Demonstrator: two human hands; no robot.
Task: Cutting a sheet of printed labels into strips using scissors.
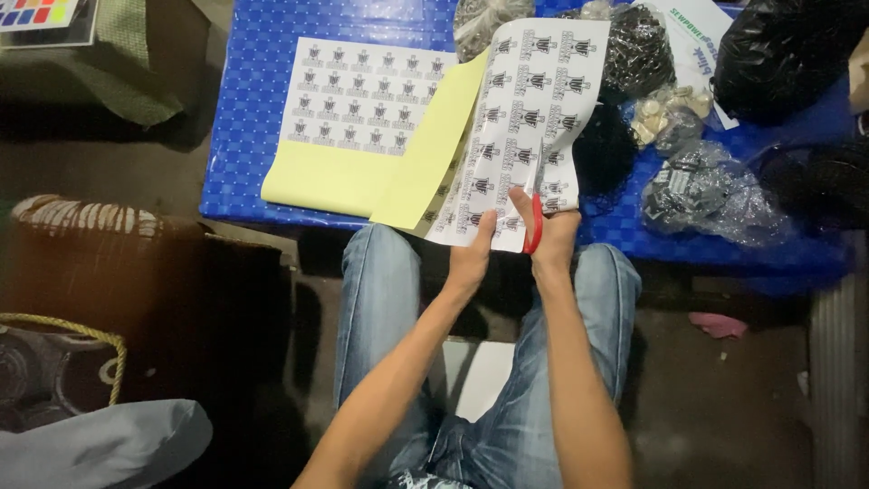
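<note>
At the near edge of the blue table (253, 109), a sheet of printed labels (529, 100) is held up over the person's lap. The left hand (472, 254) is closed on the sheet's near edge, thumb on top and fingers beneath. The right hand (550, 237) is closed around the red handles of a pair of scissors (535, 206). The blades point away from the person and lie against the sheet, near its lower right part; whether they stand apart cannot be told.

The sheet's yellow backing (434, 154) is folded over on the left side and rests on the table. Just to the left, partly under this fold, a second label sheet (362, 95) lies flat, with a yellow strip at its near end.

To the right and at the far side of the table lie clear plastic bags of small dark parts (697, 186) and a black plastic bag (783, 54). A white printed paper (697, 27) lies among them at the far edge.

Below the table edge, the person's knees in blue jeans (376, 299) are visible. A dark woven basket (81, 226) stands on the floor at the left.
</note>
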